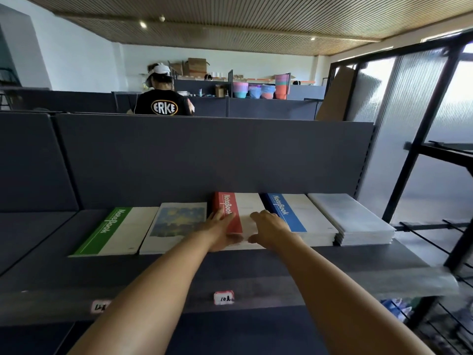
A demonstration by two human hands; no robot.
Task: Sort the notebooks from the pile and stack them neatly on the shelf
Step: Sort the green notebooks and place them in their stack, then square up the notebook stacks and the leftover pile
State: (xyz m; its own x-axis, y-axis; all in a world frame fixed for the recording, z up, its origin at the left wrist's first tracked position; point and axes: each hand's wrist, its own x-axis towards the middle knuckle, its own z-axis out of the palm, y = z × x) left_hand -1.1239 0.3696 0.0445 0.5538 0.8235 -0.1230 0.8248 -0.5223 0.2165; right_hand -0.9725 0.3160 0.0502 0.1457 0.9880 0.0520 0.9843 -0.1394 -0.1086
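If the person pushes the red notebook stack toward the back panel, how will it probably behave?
The red notebook stack lies flat on the shelf, so it should slide, not tip. It is several books thick, so probably rather heavy, and the top copies may shift out of line. Both hands, left hand and right hand, resting on it should help keep it square.

Five notebook stacks (238,221) sit side by side along the back of the shelf (332,262), against its rear panel; both hands (268,226) rest on the middle stack, price tags (223,297) at the front edge.
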